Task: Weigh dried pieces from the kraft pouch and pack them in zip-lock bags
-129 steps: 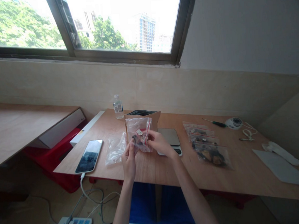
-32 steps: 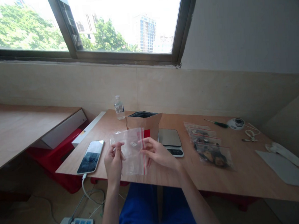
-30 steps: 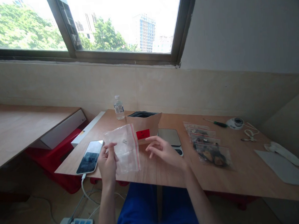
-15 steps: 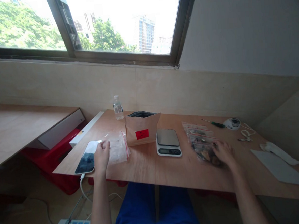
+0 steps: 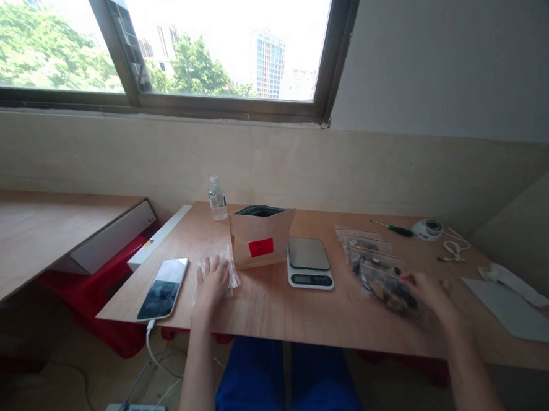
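My left hand (image 5: pixel 212 279) lies with fingers spread on a stack of clear zip bags (image 5: pixel 235 281) with red seal lines. On the right, my right hand (image 5: pixel 426 289) pinches the upper edge of a filled zip bag (image 5: pixel 384 288), the nearest in an overlapping row. Brown and dark pieces show through its plastic; their kind is unclear. Behind it lie more filled zip bags (image 5: pixel 363 242). Between my hands, a kraft paper pouch (image 5: pixel 262 237) with a red label stands with its top open, beside a white kitchen scale (image 5: pixel 310 264) with a metal plate.
A phone (image 5: pixel 163 290) with a charging cable lies at the left edge. Behind the pouch stands a water bottle (image 5: pixel 217 199). At right are a screwdriver (image 5: pixel 399 229), a white dome camera (image 5: pixel 427 228), a coiled cable (image 5: pixel 453 250), a white cloth (image 5: pixel 514 282) and a grey sheet (image 5: pixel 518 311).
My left hand has moved right from beside the phone onto the clear bags, its fingers spreading. My right hand has shifted slightly right and nearer, pulling the front filled bag along.
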A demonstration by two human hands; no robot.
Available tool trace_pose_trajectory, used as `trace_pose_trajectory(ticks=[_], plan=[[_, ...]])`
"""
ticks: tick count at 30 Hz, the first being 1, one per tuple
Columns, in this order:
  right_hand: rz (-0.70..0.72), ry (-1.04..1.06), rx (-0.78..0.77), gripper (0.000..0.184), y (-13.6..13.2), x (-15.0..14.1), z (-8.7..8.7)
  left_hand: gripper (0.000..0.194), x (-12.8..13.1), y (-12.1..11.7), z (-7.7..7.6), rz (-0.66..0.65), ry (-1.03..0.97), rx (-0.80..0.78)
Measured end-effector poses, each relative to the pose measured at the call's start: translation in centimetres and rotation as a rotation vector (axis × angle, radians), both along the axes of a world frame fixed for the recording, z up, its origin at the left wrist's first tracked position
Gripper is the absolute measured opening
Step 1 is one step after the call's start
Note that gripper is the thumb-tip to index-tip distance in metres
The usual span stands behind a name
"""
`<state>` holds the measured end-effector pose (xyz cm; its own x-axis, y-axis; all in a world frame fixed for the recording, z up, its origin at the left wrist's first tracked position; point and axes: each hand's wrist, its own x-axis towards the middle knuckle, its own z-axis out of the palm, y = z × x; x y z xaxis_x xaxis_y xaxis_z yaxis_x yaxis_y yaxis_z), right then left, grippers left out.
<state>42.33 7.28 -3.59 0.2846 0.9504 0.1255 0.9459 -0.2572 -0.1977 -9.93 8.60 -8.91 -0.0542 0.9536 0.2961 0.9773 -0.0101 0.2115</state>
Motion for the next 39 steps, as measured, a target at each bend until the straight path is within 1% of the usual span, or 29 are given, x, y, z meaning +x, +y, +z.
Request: trace_pose_trajectory(ticks=[2,3,4,5,6,8,9,10,11,12,13,14,15,16,18,19,22,24,26,29,33,36,39], plan=[[0.087,0.115,0.014,0.017,-1.5,-1.5,2.5,0.039,-0.2,0.1,0.2,-0.03,-0.033,-0.026],[0.152,0.193,0.044,0.018,-2.3,-2.5,3.8,0.037,-0.1,0.0,0.7,-0.014,-0.074,-0.016],[0.182,0.229,0.074,0.019,-3.0,-3.7,5.2,0.035,0.3,-0.3,1.5,0.018,-0.139,0.014],[0.193,0.241,0.115,0.021,-3.7,-5.0,6.4,0.033,1.0,-0.8,2.5,0.063,-0.221,0.063],[0.187,0.257,0.142,0.022,-4.3,-6.5,7.5,0.033,2.0,-1.4,3.7,0.057,-0.31,0.119],[0.21,0.303,0.179,0.025,-5.1,-9.7,9.2,0.03,4.7,-2.8,6.2,-0.027,-0.564,0.167],[0.226,0.329,0.191,0.026,-5.4,-11.4,9.7,0.03,6.4,-3.6,7.4,-0.09,-0.698,0.146],[0.245,0.362,0.202,0.027,-5.6,-13.1,10.1,0.031,8.1,-4.4,8.5,-0.2,-0.804,0.084],[0.264,0.411,0.224,0.028,-5.9,-14.8,10.2,0.031,9.8,-5.2,9.4,-0.338,-0.89,0.011],[0.288,0.473,0.234,0.029,-6.1,-16.5,10.3,0.032,11.4,-5.9,10.1,-0.461,-0.964,-0.052],[0.316,0.54,0.241,0.028,-6.3,-18.1,10.2,0.035,12.8,-6.4,10.5,-0.546,-1.047,-0.099],[0.349,0.602,0.253,0.028,-6.5,-19.6,10.1,0.038,14.1,-6.9,10.7,-0.59,-1.15,-0.134],[0.394,0.655,0.269,0.027,-6.6,-20.9,10.0,0.04,15.1,-7.2,10.8,-0.6,-1.261,-0.17],[0.442,0.693,0.277,0.026,-6.8,-22.0,9.8,0.04,15.8,-7.5,10.7,-0.577,-1.363,-0.175],[0.53,0.745,0.276,0.025,-7.1,-23.8,9.7,0.039,16.6,-7.6,10.2,-0.481,-1.524,-0.154],[0.567,0.762,0.262,0.023,-7.2,-24.3,9.7,0.038,16.6,-7.6,10.0,-0.428,-1.571,-0.131],[0.635,0.82,0.208,0.021,-7.3,-25.2,9.9,0.035,16.1,-7.2,9.5,-0.327,-1.587,-0.06],[0.652,0.842,0.174,0.022,-7.4,-25.4,10.0,0.032,15.6,-7.0,9.3,-0.295,-1.536,-0.03],[0.648,0.851,0.152,0.024,-7.4,-25.5,10.0,0.03,15.2,-6.9,9.2,-0.287,-1.487,-0.032],[0.629,0.88,0.142,0.024,-7.3,-25.7,9.8,0.032,14.8,-6.9,9.0,-0.324,-1.438,-0.039],[0.603,0.91,0.136,0.019,-7.2,-25.7,9.3,0.031,14.6,-7.0,9.1,-0.373,-1.383,-0.016],[0.563,0.911,0.125,0.017,-7.1,-25.5,9.0,0.029,14.5,-7.0,9.4,-0.411,-1.299,-0.024],[0.545,0.926,0.126,0.02,-7.1,-25.4,9.0,0.03,14.5,-7.0,9.5,-0.446,-1.216,-0.009]])
